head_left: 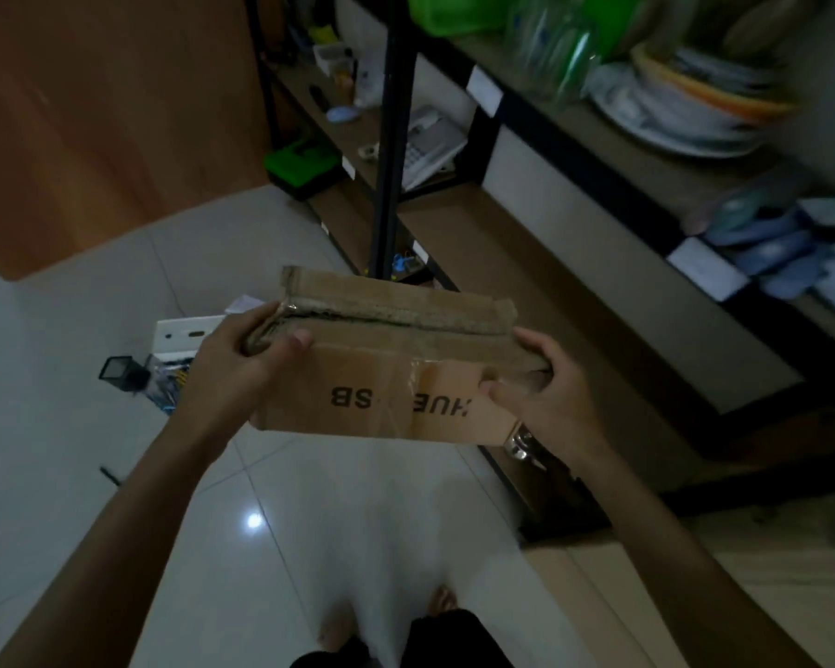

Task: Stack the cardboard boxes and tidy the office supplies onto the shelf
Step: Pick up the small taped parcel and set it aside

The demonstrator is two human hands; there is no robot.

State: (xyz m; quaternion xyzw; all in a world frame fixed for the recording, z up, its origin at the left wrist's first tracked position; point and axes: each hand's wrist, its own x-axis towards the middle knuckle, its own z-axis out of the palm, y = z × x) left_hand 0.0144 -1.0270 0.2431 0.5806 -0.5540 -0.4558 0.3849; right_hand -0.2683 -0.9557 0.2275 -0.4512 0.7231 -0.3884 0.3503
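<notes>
Cardboard box (382, 373) gripped at both ends: left hand (242, 359), right hand (545, 392). Print partly covered; shelf (574, 262) contents blurred.

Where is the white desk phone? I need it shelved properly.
The white desk phone sits on a middle shelf, just right of the black upright post.

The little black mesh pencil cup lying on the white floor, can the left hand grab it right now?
Probably not yet. The left hand is gripping one end of the brown cardboard box, with the right hand on the other end. The black mesh pencil cup lies on the floor below, nothing covering it.
</notes>
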